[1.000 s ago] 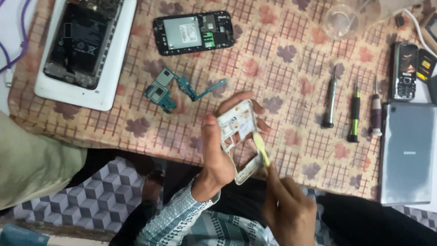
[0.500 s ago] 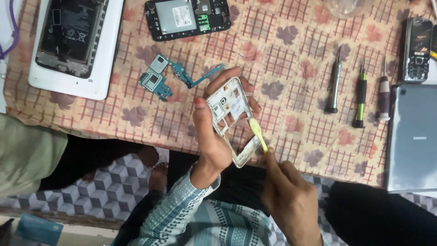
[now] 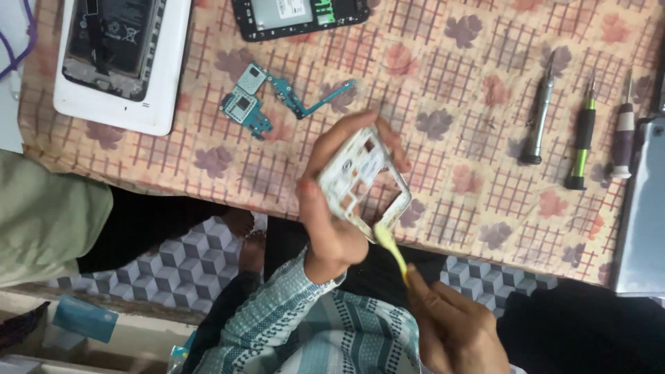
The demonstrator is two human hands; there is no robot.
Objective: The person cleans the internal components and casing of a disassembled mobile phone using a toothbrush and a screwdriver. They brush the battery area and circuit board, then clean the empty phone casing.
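Head view: the left hand grips a white phone frame at frame centre, fingers wrapped around its edges. The right hand, lower right, pinches a yellow pry tool whose tip meets the frame's lower corner. Compared with half a second ago, the tablecloth and teal circuit boards sit higher in the frame.

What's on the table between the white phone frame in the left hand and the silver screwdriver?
Nothing: in the head view, only bare patterned tablecloth lies between the white phone frame in the left hand and the silver screwdriver.
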